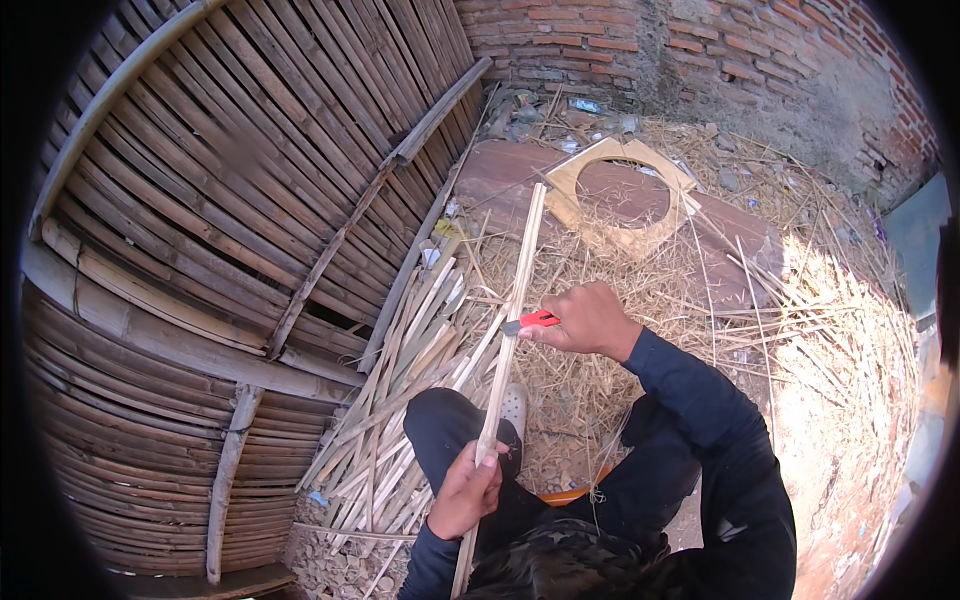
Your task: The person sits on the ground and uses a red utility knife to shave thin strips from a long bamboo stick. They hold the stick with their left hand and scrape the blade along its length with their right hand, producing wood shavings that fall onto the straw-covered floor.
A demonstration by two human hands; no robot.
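A long pale bamboo strip [525,250] slants up and away from my lap, past my left knee. Low on it, my left hand [468,489] is closed around the strip. Farther up, my right hand [588,320] grips a red-handled utility knife [537,320]. The knife's grey blade end lies against the strip about midway along. My right thumb sits close beside the strip; whether it presses on it I cannot tell. The strip's near end runs down out of the picture beside my left forearm.
A heap of split bamboo strips [385,440] lies to my left, beside a bamboo slat wall [230,200]. Shavings [640,290] cover the ground ahead, around a board with a round hole [562,178]. A brick wall [560,40] stands at the back.
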